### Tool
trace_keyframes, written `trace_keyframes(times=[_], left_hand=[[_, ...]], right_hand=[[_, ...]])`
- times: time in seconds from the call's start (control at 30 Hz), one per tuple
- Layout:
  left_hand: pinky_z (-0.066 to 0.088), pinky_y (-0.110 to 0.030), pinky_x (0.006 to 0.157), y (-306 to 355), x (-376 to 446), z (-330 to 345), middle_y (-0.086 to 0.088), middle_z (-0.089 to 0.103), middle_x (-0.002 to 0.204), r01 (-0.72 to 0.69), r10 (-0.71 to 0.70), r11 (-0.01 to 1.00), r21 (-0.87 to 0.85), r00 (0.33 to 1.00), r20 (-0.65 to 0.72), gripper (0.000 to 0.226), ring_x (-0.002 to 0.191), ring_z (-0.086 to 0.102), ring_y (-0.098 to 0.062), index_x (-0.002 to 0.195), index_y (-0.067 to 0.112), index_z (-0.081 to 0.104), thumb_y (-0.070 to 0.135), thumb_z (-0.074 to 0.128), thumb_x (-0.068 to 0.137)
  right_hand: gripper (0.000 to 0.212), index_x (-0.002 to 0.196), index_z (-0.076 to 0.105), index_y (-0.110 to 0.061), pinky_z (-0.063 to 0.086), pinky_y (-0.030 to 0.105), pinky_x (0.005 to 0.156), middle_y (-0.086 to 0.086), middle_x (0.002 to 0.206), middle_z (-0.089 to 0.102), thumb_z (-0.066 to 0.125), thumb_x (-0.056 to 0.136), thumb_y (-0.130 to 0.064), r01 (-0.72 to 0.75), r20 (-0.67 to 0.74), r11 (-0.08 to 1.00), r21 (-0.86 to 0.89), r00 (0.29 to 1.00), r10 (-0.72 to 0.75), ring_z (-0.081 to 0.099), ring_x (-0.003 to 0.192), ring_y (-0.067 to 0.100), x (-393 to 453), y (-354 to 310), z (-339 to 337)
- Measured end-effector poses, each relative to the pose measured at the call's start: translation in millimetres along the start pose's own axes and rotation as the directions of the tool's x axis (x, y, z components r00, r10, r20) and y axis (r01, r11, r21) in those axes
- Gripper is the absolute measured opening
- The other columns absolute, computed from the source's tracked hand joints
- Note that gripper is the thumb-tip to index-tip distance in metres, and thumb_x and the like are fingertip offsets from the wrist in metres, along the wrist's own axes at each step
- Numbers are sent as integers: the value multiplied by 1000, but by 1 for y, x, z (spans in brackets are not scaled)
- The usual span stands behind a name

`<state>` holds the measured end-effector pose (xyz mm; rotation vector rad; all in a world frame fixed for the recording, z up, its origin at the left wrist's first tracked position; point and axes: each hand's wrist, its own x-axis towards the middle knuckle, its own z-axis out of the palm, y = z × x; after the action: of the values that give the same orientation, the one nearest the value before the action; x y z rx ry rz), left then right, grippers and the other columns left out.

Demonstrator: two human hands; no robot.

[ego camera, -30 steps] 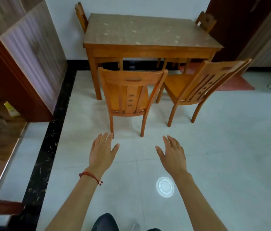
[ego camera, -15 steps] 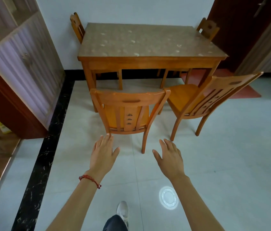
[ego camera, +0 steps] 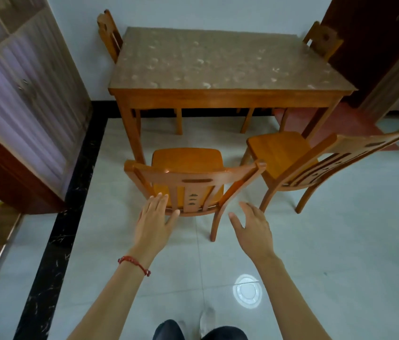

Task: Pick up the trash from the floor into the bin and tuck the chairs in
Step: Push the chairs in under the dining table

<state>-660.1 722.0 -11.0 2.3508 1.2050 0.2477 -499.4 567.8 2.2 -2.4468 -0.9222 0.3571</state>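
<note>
— Where does the near chair (ego camera: 188,182) stand?

— Straight ahead of me, pulled out from the surface (ego camera: 220,94), its backrest facing me and running left to right. My left hand (ego camera: 155,222) reaches in front of the lower back slats, nearer than my right hand (ego camera: 252,229), which hovers beside the rear leg. Both hands are spread wide, holding nothing; contact I cannot tell.

— And the rest?

— A second chair (ego camera: 316,163) sits angled to my right. No trash, bin or readable writing shows.
</note>
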Motion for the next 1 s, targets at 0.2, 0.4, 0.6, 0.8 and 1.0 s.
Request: trace_keyframes(times=[0.2,0.4,0.6,0.8,1.0], left_hand=[[30,-43,107,11,41,8,-11,38,145,180,-184,950,-255,983,8,59,134,33,-28,139,12,30,46,39,91],[34,-26,55,30,80,4,1,56,69,368,-418,762,-534,908,29,37,72,57,-21,75,16,56,44,37,92],[37,-26,60,34,108,3,-3,58,72,455,-588,614,-644,808,10,30,71,54,-21,75,9,55,38,55,86],[28,-12,49,33,118,12,9,50,59,451,-608,665,-596,790,-81,24,56,43,2,70,14,54,33,62,82],[42,-27,59,27,125,20,4,55,58,448,-642,624,-640,761,-93,27,58,52,-10,72,8,62,34,67,78]], right_hand=[[36,105,58,-12,45,36,87,6,106,63,42,91,-41,-162,80,935,314,986,144,54,105,23,58,-6,-8],[44,86,61,5,52,48,82,26,89,67,50,88,-37,-394,179,704,591,915,362,64,86,36,106,-18,1],[36,73,62,-10,52,35,69,7,71,67,54,85,-43,-410,180,677,611,905,385,65,74,25,135,-20,23],[30,78,64,-8,38,17,51,-2,65,63,56,86,-35,-340,95,699,629,926,365,61,62,13,146,-23,34],[31,73,64,-4,42,22,54,4,64,65,57,86,-31,-320,61,702,636,928,367,62,63,18,153,-18,40]])
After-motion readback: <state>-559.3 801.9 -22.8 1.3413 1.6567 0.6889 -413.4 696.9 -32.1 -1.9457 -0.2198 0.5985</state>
